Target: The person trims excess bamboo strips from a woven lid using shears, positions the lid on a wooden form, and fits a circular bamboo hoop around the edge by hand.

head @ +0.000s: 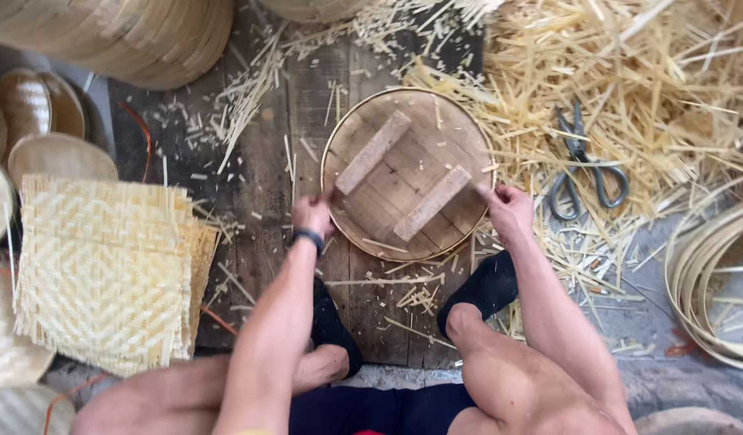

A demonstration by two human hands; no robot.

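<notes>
Slippage risk: round wooden disc with two cross battens point(407, 173), at centre on the dark plank floor point(266, 161), is pinched at 9 and 3 o'clock by left hand point(312, 216) and right hand point(508, 211) (both closed on its thin bamboo rim); uneven pressure could split the hoop.

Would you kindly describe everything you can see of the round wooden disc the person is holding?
The round wooden disc lies flat on the dark plank floor. It looks made of boards joined side by side, braced by two pale wooden battens running diagonally across it. A thin bamboo hoop rings its edge. Small bamboo slivers lie on it. The left hand grips its lower left rim and the right hand its right rim. Bamboo shavings border it.
</notes>
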